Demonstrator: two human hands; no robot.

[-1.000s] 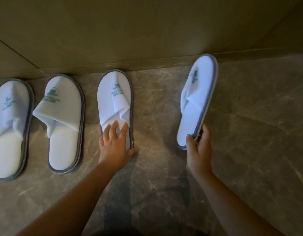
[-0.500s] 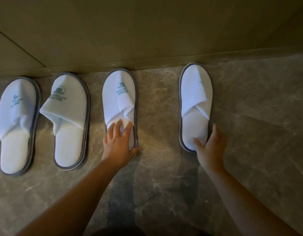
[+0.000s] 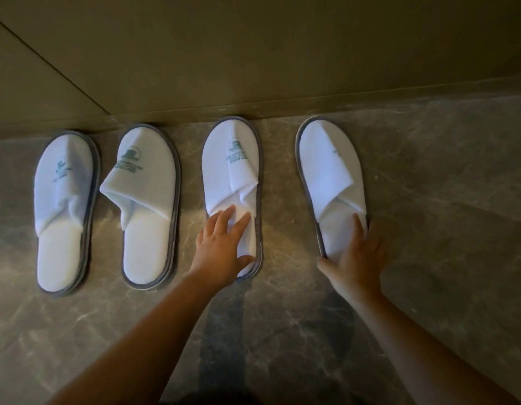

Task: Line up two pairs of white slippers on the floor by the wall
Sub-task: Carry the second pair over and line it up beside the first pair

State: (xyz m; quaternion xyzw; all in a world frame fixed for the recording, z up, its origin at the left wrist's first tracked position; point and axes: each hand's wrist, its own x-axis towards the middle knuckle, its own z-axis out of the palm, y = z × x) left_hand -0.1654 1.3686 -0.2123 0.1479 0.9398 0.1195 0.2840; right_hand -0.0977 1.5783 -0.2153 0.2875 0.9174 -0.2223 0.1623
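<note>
White slippers with grey-edged soles lie in a row on the floor, toes toward the wall. From the left: the first slipper (image 3: 63, 206), the second slipper (image 3: 149, 200) with its strap pushed askew, the third slipper (image 3: 231, 182) and the fourth slipper (image 3: 329, 176), which lies flat with its heel angled slightly right. My left hand (image 3: 221, 247) rests flat on the heel part of the third slipper, fingers spread. My right hand (image 3: 355, 258) lies spread over the heel of the fourth slipper, thumb at the sole's rear edge.
A dark olive wall (image 3: 253, 54) with a low skirting runs along the slippers' toes. The floor (image 3: 443, 229) is grey-brown marble tile, stretching right of the fourth slipper and toward me. The gap between the third and fourth slippers is wider than the others.
The fourth slipper, held tilted on its edge by my right hand a second ago, now lies flat on the floor. My right hand has gone from gripping its heel to resting spread on it.
</note>
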